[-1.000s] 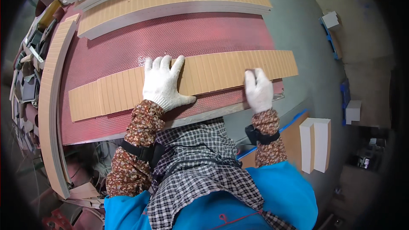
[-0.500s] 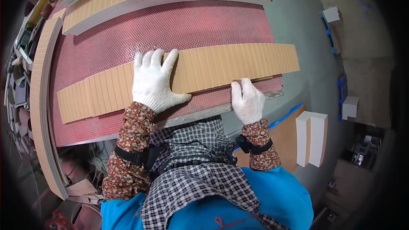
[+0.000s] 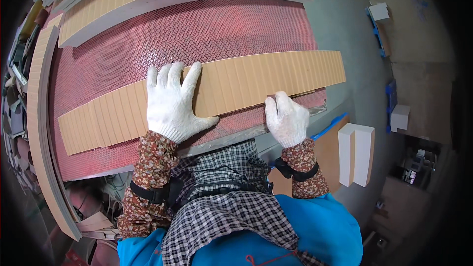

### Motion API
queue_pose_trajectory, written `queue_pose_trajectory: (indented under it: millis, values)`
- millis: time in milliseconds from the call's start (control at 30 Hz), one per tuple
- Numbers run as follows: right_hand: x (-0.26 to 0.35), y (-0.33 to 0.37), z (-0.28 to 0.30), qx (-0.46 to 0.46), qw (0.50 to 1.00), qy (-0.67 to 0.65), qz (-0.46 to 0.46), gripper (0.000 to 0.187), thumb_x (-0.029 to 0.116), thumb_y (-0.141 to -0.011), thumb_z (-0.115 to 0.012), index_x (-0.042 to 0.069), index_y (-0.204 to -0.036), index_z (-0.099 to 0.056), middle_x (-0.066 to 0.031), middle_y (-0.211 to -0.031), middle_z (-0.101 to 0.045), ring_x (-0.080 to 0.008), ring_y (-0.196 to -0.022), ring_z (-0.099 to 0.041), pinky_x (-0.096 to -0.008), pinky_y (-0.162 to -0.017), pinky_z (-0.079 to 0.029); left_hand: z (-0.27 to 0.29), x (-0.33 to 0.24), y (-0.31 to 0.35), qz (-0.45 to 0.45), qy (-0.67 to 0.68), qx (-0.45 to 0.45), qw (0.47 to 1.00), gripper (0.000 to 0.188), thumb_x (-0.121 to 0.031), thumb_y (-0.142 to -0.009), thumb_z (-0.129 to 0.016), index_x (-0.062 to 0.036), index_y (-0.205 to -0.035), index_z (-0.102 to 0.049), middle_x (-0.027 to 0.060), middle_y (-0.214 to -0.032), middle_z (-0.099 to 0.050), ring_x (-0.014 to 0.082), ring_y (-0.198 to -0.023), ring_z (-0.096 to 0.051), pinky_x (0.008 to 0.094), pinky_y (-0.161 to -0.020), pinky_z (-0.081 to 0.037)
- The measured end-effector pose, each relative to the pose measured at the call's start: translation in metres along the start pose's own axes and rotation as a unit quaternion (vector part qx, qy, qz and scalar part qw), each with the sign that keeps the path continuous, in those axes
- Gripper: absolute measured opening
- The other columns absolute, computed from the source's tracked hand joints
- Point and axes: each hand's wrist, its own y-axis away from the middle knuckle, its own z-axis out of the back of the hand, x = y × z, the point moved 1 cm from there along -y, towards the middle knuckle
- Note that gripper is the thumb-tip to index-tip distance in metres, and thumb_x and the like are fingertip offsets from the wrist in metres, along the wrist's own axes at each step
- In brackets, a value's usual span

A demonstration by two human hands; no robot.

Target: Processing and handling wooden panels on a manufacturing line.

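The tan grooved board (image 3: 256, 76) lies across the red mat (image 3: 236, 29), one end overhanging its right side. The left hand (image 3: 172, 101) presses it, fingers splayed, apparently to steady it; the right hand (image 3: 287, 118) curls near the mat's front edge, any hold unclear.

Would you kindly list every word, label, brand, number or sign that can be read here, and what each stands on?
No readable text shows anywhere.
Grooved tan board under the left hand: none visible.
White glove on the right hand: none visible.
Faint blue marks on the floor, upper right: too blurred to tell whether they are writing.
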Motion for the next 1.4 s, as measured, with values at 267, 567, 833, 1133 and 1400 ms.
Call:
queue_pose_trajectory:
  millis: [267,567,833,1133,1400]
  values:
    - [0.002,-0.038,-0.009,-0.025,0.998,0.029,0.041,0.018,0.024,-0.100,-0.064,0.008,-0.092,-0.065,-0.0117,-0.071,-0.071,-0.0314,-0.057,-0.070,-0.0441,-0.051,-0.054,-0.002,0.000,0.000,-0.018,-0.003,-0.045,0.999,0.108,-0.058,-0.060,-0.090,-0.0088,-0.150,-0.053,0.0184,-0.132,-0.054,0.0388,-0.131,-0.050,0.0664,-0.123,-0.025]
    - [0.005,-0.121,-0.029,0.017,0.991,0.124,0.038,0.029,0.030,-0.104,-0.056,0.007,-0.089,-0.067,-0.0141,-0.069,-0.074,-0.0314,-0.064,-0.076,-0.0463,-0.058,-0.060,-0.002,0.001,0.002,-0.014,-0.023,-0.031,0.999,0.110,-0.061,-0.061,-0.089,-0.0092,-0.151,-0.052,0.0191,-0.135,-0.055,0.0394,-0.135,-0.048,0.0653,-0.124,-0.024]
    - [0.002,-0.018,0.002,-0.005,0.996,0.061,0.067,0.023,0.025,-0.101,-0.064,0.010,-0.084,-0.063,-0.0108,-0.063,-0.067,-0.0296,-0.055,-0.068,-0.0426,-0.050,-0.053,-0.003,0.003,0.001,-0.014,-0.015,-0.025,0.999,0.112,-0.062,-0.061,-0.089,-0.0101,-0.153,-0.051,0.0191,-0.136,-0.054,0.0399,-0.136,-0.048,0.0653,-0.126,-0.022]
    - [-0.002,-0.073,-0.018,-0.022,0.993,0.077,0.083,0.022,0.025,-0.101,-0.063,0.009,-0.086,-0.063,-0.0112,-0.062,-0.067,-0.0309,-0.055,-0.069,-0.0442,-0.050,-0.054,-0.002,0.003,0.002,-0.011,-0.004,-0.026,1.000,0.110,-0.061,-0.062,-0.089,-0.0096,-0.151,-0.052,0.0194,-0.135,-0.055,0.0399,-0.136,-0.048,0.0659,-0.126,-0.022]
    - [0.000,-0.082,-0.023,-0.006,0.996,0.068,0.063,0.025,0.027,-0.103,-0.059,0.008,-0.088,-0.065,-0.0121,-0.063,-0.068,-0.0313,-0.057,-0.071,-0.0457,-0.052,-0.055,-0.002,0.001,0.002,0.000,-0.022,-0.004,1.000,0.114,-0.062,-0.062,-0.088,-0.0104,-0.155,-0.048,0.0217,-0.143,-0.052,0.0427,-0.142,-0.044,0.0634,-0.127,-0.022]
